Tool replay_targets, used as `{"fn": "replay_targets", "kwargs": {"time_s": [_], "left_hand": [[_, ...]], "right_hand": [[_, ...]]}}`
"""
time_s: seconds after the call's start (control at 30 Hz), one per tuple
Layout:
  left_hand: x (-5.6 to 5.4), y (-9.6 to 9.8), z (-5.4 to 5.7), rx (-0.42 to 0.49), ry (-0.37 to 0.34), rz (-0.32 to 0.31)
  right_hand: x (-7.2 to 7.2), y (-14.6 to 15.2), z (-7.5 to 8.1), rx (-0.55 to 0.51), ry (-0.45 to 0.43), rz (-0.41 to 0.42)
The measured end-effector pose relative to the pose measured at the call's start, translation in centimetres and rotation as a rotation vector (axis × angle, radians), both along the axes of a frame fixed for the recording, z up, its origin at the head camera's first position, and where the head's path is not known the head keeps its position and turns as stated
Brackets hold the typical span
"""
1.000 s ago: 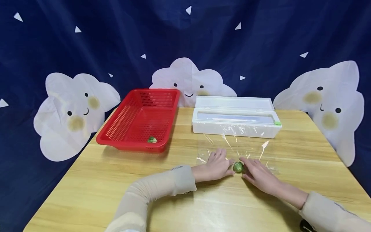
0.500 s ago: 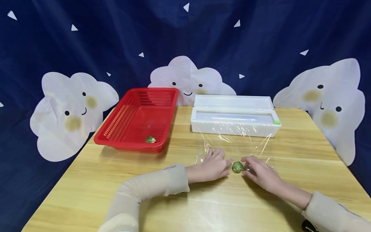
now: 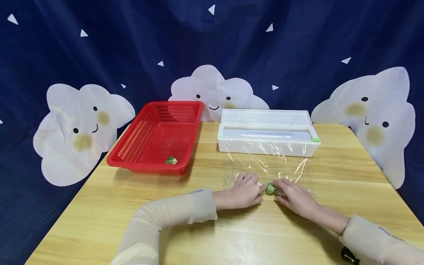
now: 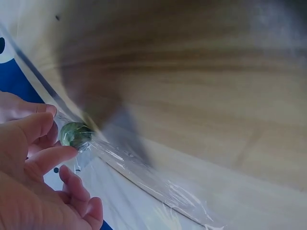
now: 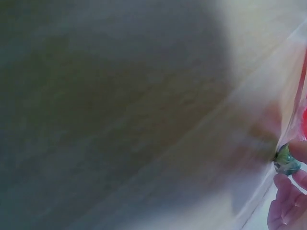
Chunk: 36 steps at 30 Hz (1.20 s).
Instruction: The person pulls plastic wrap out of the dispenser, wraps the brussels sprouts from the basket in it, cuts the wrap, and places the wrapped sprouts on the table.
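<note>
A small green Brussels sprout [image 3: 270, 188], under shiny cling film [image 3: 261, 169], sits on the wooden table between the two hands. From its left, the left hand [image 3: 243, 192] holds it at the side with thumb and index finger; its other fingers are bent. The right hand [image 3: 296, 197] grips the sprout from the right, index finger over the top and thumb low in front. In the left wrist view, fingertips meet at the wrapped sprout [image 4: 76, 135], and bunched film trails away from it. The right wrist view catches the sprout [image 5: 288, 160] between fingers at its edge.
Behind the hands stands a white cling film dispenser box [image 3: 268, 147], lid raised, with the film running from it toward the hands. Left of it, a red plastic basket [image 3: 152, 165] holds another Brussels sprout [image 3: 171, 160]. A dark blue cloud-print curtain [image 3: 288, 44] hangs behind the table.
The hands parted slightly from the sprout half a second ago and have now closed in on it again. The sprout is turned a little and the film's creases have shifted.
</note>
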State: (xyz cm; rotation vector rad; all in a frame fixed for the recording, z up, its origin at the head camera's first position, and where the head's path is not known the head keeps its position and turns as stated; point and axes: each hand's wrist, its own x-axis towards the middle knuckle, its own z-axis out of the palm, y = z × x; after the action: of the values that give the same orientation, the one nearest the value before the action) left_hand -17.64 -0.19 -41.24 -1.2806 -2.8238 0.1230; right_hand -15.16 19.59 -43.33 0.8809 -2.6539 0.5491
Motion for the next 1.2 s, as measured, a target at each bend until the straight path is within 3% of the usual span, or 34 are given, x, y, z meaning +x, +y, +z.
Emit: {"fn": "replay_targets", "kwargs": {"time_s": [0.13,0.27,0.5,0.67,0.8,1.0,1.2], "left_hand": [[-0.7,0.5,-0.1,0.039,-0.004,0.017],[-1.6,1.5,-0.1,0.078,0.011,0.023],[-2.7,3.1,-0.4,0.034,0.073,0.037],[-3.5,2.9,-0.4,0.049,-0.004,0.057],[-4.1,2.3,0.1,0.137,-0.093,0.088],[-5.2,1.6,0.5,0.266,-0.209,0.153],[-6.1,1.3,0.0,0.3,-0.254,0.187]], "right_hand": [[-0.5,-0.1,-0.2,-0.01,-0.054,-0.019],[-1.2,-0.1,-0.5,-0.025,-0.045,-0.003],[-1.8,-0.2,-0.7,-0.014,-0.049,-0.042],[-2.2,-0.3,-0.8,-0.032,-0.019,-0.03],[-2.6,-0.4,-0.8,-0.11,-0.036,-0.026],[-3.3,-0.5,-0.4,-0.233,-0.146,-0.061],[-3.9,-0.7,-0.2,-0.225,-0.235,-0.097]]}}
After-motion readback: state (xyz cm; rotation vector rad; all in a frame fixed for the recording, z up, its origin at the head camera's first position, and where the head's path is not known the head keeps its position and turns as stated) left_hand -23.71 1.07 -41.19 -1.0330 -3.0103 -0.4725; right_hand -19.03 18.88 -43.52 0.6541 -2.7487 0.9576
